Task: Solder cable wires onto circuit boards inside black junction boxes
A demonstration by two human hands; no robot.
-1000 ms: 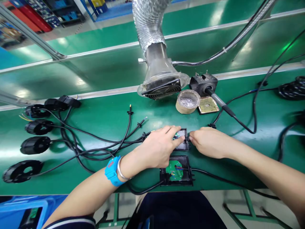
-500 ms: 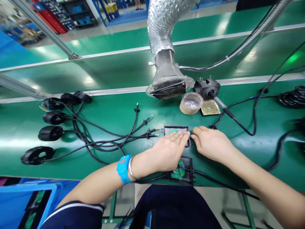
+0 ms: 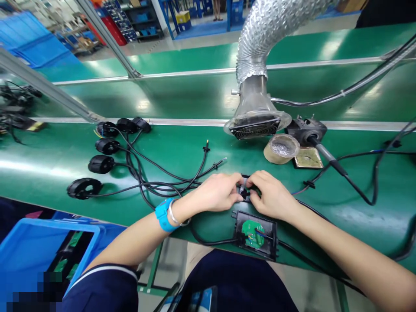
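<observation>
A small black plastic box (image 3: 246, 200) lies on the green bench, mostly covered by my fingers. My left hand (image 3: 222, 190) is closed at its left side, thumb and fingertips pinching its edge. From the right, my right hand (image 3: 271, 195) is closed over the box, its fingertips round the end of a black cable (image 3: 313, 210) that runs out beneath the hand. What exactly the fingertips press on is partly hidden. Just nearer to me, a second open black box (image 3: 273, 227) holds a green circuit board (image 3: 252, 234), with cables leaving both its sides.
Several round black parts (image 3: 101, 164) with cables lie at the left. Ahead are a fume extractor (image 3: 255, 104), a solder roll (image 3: 281, 149), a soldering iron (image 3: 325, 154) in its stand and a sponge tray (image 3: 308, 158). A blue crate (image 3: 94, 247) stands below left.
My left hand has moved from lying flat over the upper box to pinching its left side. My right hand has come in over the box. The view has shifted left.
</observation>
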